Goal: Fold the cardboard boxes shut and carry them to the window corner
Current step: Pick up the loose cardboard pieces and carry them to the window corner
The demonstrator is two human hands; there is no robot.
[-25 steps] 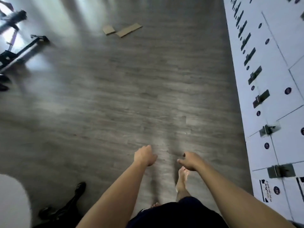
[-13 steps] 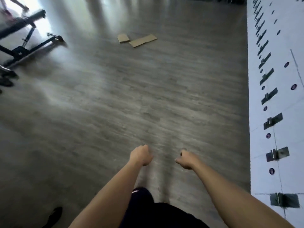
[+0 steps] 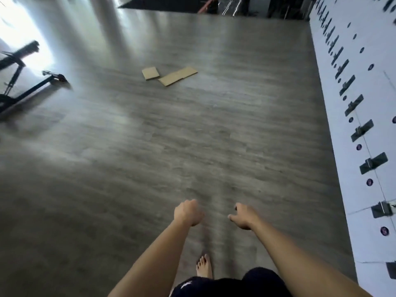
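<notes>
Two flat cardboard pieces lie on the grey wood floor far ahead: a small square piece [image 3: 150, 73] and a longer strip [image 3: 177, 76] touching it on the right. No standing box is in view. My left hand [image 3: 187, 213] is held out low in front of me, fingers curled into a fist with nothing in it. My right hand [image 3: 243, 216] hangs beside it, fingers loosely curled, thumb sticking out to the left, also holding nothing. Both hands are far short of the cardboard.
A white locker wall [image 3: 364, 125] with dark latches runs along the right. A black metal stand [image 3: 32, 88] sprawls at the left by bright window glare. A dark mat [image 3: 167, 4] lies at the far end. My bare foot [image 3: 204, 266] steps forward.
The view has advanced and tilted up: the cardboard pieces sit lower and larger in frame, and the far end of the room shows. Both hands keep their pose. The black shoe at lower left is gone.
</notes>
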